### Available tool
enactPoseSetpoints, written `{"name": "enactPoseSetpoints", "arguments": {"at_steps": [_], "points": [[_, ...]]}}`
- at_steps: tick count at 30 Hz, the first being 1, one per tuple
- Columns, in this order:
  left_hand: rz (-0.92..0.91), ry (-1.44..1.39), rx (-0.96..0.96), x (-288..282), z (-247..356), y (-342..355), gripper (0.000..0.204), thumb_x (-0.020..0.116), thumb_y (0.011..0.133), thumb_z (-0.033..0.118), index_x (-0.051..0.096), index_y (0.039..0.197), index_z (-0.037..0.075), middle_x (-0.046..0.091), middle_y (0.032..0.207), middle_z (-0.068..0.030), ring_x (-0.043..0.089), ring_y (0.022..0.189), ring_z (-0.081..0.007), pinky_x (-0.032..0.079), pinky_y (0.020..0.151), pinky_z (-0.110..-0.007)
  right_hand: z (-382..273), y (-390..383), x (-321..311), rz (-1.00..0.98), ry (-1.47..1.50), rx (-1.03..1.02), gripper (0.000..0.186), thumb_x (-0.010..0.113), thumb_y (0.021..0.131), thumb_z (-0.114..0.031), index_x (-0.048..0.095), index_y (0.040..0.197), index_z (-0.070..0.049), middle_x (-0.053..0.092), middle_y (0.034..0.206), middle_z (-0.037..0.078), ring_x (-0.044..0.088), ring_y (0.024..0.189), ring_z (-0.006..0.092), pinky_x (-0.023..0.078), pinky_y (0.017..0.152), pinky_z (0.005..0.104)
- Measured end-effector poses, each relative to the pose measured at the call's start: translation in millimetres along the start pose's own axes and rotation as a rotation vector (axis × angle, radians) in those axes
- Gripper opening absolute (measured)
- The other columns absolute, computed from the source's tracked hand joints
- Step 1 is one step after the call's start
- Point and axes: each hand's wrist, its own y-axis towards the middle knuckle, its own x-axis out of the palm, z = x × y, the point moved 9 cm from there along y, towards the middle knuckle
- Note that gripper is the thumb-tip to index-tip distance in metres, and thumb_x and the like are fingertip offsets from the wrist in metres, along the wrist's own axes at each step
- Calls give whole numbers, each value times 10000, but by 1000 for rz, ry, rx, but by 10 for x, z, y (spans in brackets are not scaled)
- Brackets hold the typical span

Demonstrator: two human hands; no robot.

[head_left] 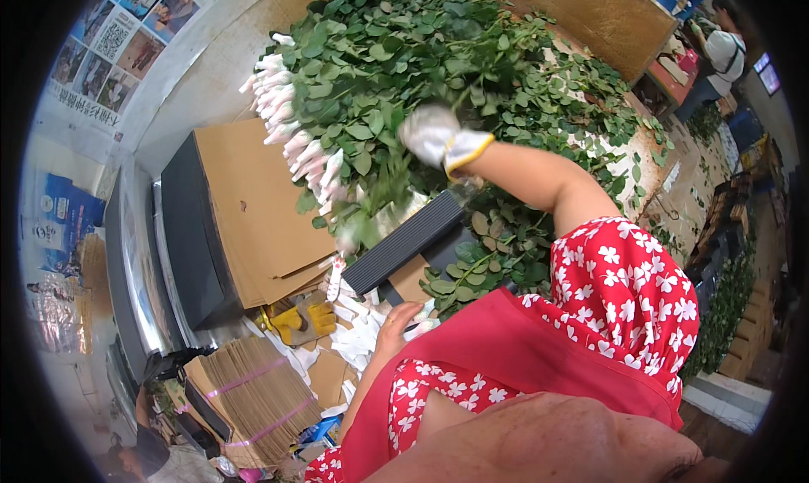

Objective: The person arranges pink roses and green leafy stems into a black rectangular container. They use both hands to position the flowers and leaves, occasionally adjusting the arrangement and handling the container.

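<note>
My right hand [431,136], in a white glove with a yellow cuff, is closed on a blurred leafy flower stem [383,188]. That stem crosses a heap of green leafy stems [379,70]. Pale pink buds in white sleeves [278,104] line the heap's left edge. Lower down, my bare left hand [396,325] is curled beside scattered white paper sleeves [358,336]. Something whitish shows at its fingers, too small to make out. Between the hands lies a dark ribbed strip [404,243], with a single wrapped bud [335,277] at its left end.
Flattened brown cardboard [253,205] leans at the left, above yellow gloves [299,321] and a strapped cardboard stack [253,390]. A cardboard wall [581,20] stands behind the heap. Loose leaves litter the surface at right. Another person [723,49] works at the far right.
</note>
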Motion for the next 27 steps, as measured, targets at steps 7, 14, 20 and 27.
{"name": "enactPoseSetpoints", "arguments": {"at_steps": [7, 14, 20, 27], "points": [[-4, -14, -31, 25, -108, -18, 561, 805, 702, 26, 619, 1231, 38, 581, 1278, -147, 568, 1196, -317, 486, 995, -379, 135, -819, 517, -497, -936, 308, 150, 598, 772, -132, 725, 767, -52, 714, 810, 136, 695, 799, 307, 562, 734, 391], [-31, -31, -78, 36, -134, -56, 571, 795, 712, 22, 614, 1253, 42, 562, 1310, -151, 562, 1215, -306, 508, 984, -369, -881, -506, 321, -185, -185, -204, 141, 621, 681, -163, 557, 570, -102, 530, 555, 89, 612, 612, 253, 497, 563, 378], [-6, -40, -83, 27, -120, -132, 575, 799, 719, 19, 613, 1262, 40, 555, 1296, -146, 571, 1198, -292, 525, 966, -356, -1576, -206, 182, -73, -858, -354, 90, 605, 714, -115, 592, 629, -88, 585, 633, 88, 618, 640, 256, 516, 579, 360], [7, 23, -29, 29, -106, -132, 593, 794, 705, -25, 617, 1266, 48, 546, 1287, -143, 567, 1197, -285, 527, 952, -349, -645, 6, -1086, -268, -1345, 390, 176, 563, 805, -125, 717, 777, -44, 705, 811, 156, 704, 810, 319, 569, 735, 414]]}}
